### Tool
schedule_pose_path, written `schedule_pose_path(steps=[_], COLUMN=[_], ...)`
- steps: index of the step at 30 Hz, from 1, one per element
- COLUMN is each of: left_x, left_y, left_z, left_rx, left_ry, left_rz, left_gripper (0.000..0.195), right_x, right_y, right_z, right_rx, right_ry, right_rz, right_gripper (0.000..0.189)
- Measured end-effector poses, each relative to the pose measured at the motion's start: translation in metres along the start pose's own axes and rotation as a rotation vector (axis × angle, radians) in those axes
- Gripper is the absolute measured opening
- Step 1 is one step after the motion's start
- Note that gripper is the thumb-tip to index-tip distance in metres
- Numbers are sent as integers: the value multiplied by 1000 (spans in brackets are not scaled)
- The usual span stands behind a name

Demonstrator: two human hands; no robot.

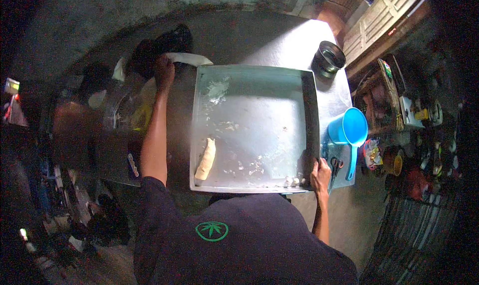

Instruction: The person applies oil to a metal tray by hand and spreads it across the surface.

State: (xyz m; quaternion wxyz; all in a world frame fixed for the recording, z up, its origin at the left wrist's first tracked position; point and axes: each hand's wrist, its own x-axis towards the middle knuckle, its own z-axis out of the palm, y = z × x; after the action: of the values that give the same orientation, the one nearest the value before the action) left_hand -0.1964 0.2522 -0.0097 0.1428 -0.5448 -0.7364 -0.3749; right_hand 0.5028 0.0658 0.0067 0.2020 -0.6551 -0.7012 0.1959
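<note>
A large rectangular metal tray (254, 70) lies before me, dusted with white powder in patches. Along its left wall rests a pale roll of dough (206, 159), and several small white pieces (292, 181) sit near its front right corner. My right hand (320, 174) grips the tray's right edge near that corner. Beyond the tray's far left corner, my left hand (164, 70) is closed at the near end of a long pale, curved strip (190, 58), whose material I cannot tell. Dark shadow hides the fingers of that hand.
Right of the tray stand a blue plastic dipper (338, 129) with its handle towards me, dark-handled scissors (336, 165) and a round metal container (329, 58). A dark bag-like shape (161, 45) lies behind my left hand. Crowded shelves (396, 128) stand further right.
</note>
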Motion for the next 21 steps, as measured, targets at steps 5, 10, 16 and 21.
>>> schedule_pose_path(steps=[5,10,16,21], left_x=[-2,-20,-93,-146], left_y=[98,128,86,104], left_z=[-51,-115,-139,-161], left_rx=[-369,-184,-914,-1017], left_ry=[-48,261,478,164], left_rz=[-60,114,-253,-561], left_gripper=[29,26,58,40], right_x=[-5,-6,-8,-4], right_y=[16,2,10,7], right_z=[0,-2,3,-3], right_rx=[-29,33,83,61], right_ry=[110,67,120,110], right_rz=[-31,-17,-67,-31], right_gripper=[21,23,21,20])
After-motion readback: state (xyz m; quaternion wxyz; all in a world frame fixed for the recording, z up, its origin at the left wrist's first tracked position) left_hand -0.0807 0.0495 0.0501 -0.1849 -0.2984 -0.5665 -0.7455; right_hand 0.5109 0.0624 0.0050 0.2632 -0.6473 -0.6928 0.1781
